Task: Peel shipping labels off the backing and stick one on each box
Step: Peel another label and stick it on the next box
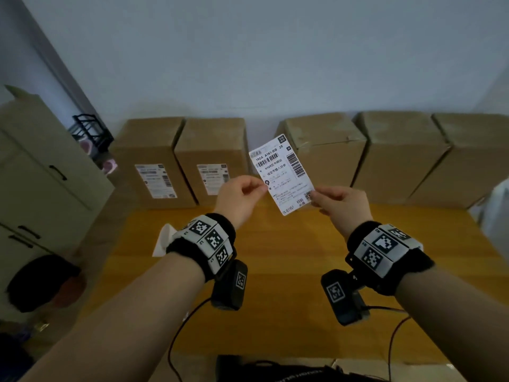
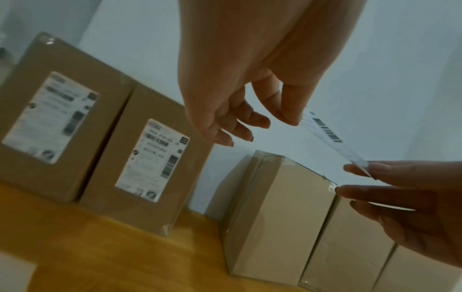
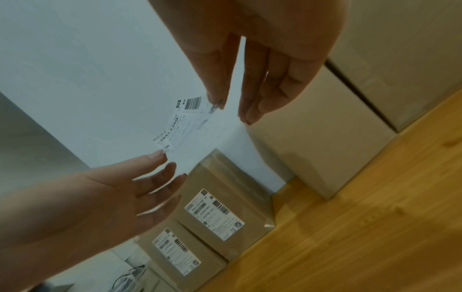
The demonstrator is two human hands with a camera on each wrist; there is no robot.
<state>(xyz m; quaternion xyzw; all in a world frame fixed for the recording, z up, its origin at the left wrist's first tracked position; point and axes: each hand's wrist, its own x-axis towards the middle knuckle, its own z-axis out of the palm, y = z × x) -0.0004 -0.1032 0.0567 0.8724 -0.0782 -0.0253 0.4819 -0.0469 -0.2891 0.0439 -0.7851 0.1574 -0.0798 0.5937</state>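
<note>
Cardboard boxes in row along wall: five [image 1: 150,158], [image 1: 212,158], [image 1: 325,150], [image 1: 399,155], [image 1: 468,158]. Labelled boxes: two, leftmost pair. Unlabelled boxes: three. Shipping labels: three, two stuck [image 1: 155,181], [image 1: 213,178], one loose [image 1: 282,175]. Hands: two [image 1: 242,198], [image 1: 341,205]. Wrist cameras: two [image 1: 230,285], [image 1: 343,297].

Both forearms bare, no sleeves; left hand [image 1: 242,198] and right hand [image 1: 340,202] ungloved. Each wrist has a black fuzzy band, left band [image 1: 220,227] mid-frame, right band [image 1: 407,271] at lower right, each wrapped with white blocks printed with black square fiducial markers. Under each wrist hangs a black camera, left camera [image 1: 230,285] and right camera [image 1: 343,297], each with its own marker tag, and thin dark cables [image 1: 176,337] trail from them toward the bottom edge.
</note>
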